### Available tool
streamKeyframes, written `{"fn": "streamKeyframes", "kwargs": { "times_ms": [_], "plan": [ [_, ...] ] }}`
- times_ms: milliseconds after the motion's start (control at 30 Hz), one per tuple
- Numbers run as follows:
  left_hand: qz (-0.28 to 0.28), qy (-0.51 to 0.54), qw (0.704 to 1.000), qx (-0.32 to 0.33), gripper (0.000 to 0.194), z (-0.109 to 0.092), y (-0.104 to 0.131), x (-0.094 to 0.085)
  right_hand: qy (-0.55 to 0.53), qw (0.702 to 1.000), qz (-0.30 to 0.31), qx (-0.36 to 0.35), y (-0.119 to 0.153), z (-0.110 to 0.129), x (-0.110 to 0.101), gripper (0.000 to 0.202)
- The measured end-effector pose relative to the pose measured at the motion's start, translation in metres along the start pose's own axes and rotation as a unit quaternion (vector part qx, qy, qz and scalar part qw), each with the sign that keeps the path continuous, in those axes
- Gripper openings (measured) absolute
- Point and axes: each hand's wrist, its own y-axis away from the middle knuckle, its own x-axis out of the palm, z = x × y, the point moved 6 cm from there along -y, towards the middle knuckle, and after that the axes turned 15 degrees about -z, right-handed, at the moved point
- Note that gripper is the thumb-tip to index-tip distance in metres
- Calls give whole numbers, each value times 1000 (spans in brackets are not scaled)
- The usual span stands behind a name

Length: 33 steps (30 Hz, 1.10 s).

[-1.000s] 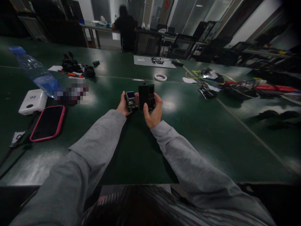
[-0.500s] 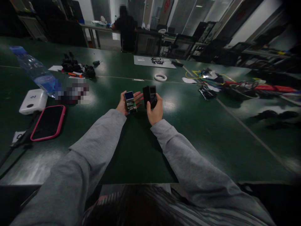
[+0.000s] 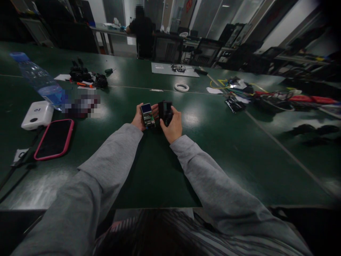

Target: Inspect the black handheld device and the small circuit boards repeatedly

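A small green circuit board (image 3: 148,116) with a dark screen at its top lies in my left hand (image 3: 137,119), whose fingers reach out behind it toward the right. Just to the right, my right hand (image 3: 173,125) grips a black case (image 3: 161,112) between thumb and fingers. The case is tilted, its side face turned toward the board, and its near edge comes close to my left fingertips. Whether they touch is unclear. Both hands are above the green table (image 3: 160,170).
To the left are a water bottle (image 3: 44,85), a white box (image 3: 37,114) and a pink-edged phone (image 3: 54,139). Farther back lie a white tape ring (image 3: 181,87) and a grey board (image 3: 162,68). Tangled wires (image 3: 239,87) sit at the right. A person (image 3: 141,28) sits beyond.
My right hand has moved slightly left with the black case and turned it, bringing it closer to my left fingers. My left hand and the circuit board have hardly moved.
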Motion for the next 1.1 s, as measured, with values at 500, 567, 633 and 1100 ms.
{"fn": "streamKeyframes", "kwargs": {
  "times_ms": [500,567,633,1100],
  "plan": [
    [-31,39,998,-36,66,3,-3,-1,-4,1000,2,-17,-1,7,-3,43],
    [-29,34,998,-37,66,3,-4,-1,-6,1000,2,-15,-1,7,-3,42],
    [-27,32,998,-46,67,5,-5,0,-4,1000,1,-18,-1,7,-3,41],
    [-54,54,995,-57,68,3,-6,-5,4,999,26,-23,1,10,0,39]
  ]
}}
